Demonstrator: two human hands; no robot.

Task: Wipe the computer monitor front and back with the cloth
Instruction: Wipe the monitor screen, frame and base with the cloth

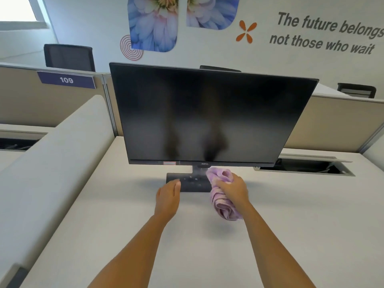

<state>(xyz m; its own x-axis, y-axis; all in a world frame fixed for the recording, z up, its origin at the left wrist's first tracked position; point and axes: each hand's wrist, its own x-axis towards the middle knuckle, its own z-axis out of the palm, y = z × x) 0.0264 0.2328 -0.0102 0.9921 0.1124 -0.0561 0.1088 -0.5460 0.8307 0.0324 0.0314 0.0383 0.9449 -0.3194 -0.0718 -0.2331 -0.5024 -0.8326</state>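
A black computer monitor (207, 115) stands on a white desk (124, 225), its dark screen facing me and its flat base (187, 183) just ahead of my hands. My right hand (232, 188) grips a bunched lilac cloth (224, 206) just below the screen's bottom edge, by the stand. The cloth hangs down from my fist above the desk. My left hand (168, 196) is open with straight fingers, its tips at the front left of the monitor base. The monitor's back is hidden.
Beige cubicle partitions (52, 104) surround the desk, one with a "109" label (66, 80). An open cable tray (305, 167) is sunk into the desk at the right. Black chair backs (68, 57) show behind the partitions. A padded divider (52, 154) runs along the left.
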